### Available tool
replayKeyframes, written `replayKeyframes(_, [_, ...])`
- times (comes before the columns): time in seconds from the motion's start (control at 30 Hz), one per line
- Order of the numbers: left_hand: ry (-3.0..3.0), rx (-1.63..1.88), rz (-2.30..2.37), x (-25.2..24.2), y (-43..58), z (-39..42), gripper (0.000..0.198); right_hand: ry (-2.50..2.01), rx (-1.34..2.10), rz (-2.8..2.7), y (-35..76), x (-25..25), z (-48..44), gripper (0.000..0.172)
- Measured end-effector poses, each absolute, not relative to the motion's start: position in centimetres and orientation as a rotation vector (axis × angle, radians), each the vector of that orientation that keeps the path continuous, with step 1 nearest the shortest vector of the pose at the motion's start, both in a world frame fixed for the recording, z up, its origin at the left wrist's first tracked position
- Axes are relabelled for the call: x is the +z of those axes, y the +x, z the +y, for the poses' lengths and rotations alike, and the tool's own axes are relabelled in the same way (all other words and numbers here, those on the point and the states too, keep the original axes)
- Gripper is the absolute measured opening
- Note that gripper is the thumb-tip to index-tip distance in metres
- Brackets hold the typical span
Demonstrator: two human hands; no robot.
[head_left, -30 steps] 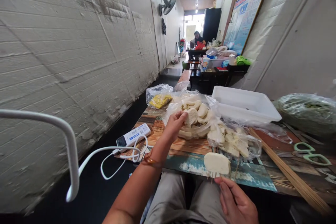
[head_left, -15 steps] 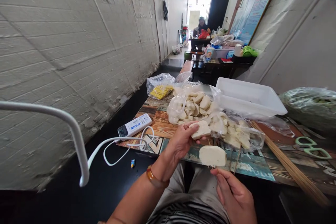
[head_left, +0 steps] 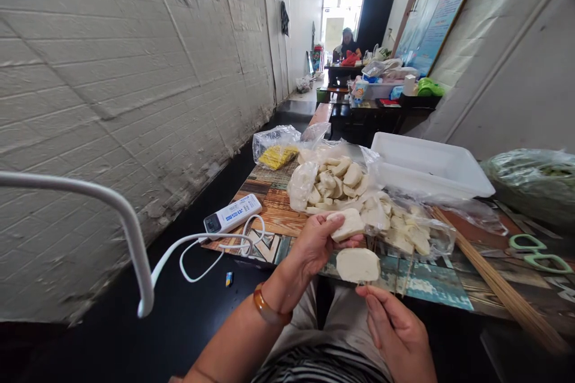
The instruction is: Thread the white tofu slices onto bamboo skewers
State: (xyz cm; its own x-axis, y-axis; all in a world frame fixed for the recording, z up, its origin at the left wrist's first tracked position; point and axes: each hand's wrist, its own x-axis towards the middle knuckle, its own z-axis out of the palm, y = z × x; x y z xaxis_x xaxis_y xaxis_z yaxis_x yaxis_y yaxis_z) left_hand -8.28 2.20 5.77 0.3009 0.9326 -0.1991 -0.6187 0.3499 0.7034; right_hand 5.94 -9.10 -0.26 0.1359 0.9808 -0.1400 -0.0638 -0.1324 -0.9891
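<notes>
1. Gripping a pale slice (head_left: 347, 224) in the left hand (head_left: 317, 244), just on the near side of the heaped plastic bag (head_left: 302, 187).
2. Pinching a skewered slice (head_left: 358, 265) from below with the right hand (head_left: 398, 326), apart from the left hand, also on the bag's near side.
3. Seeing a white device (head_left: 232, 215) left of the bag, a white tray (head_left: 449, 185) and bundled sticks (head_left: 494, 275) to its right.
</notes>
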Motion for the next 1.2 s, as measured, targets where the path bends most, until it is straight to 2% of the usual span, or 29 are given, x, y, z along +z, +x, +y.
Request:
replayKeyframes(0.63, [0.676,1.128,0.699,6.0,-8.2,1.8,0.047,-1.306,1.239,-0.986,6.1,-1.0,-8.8,0.033])
replayKeyframes(1.2, [0.755,1.175,0.735,5.0,-8.2,1.7,0.041,-1.295,1.341,-1.036,6.7,-0.8,-8.5,0.043])
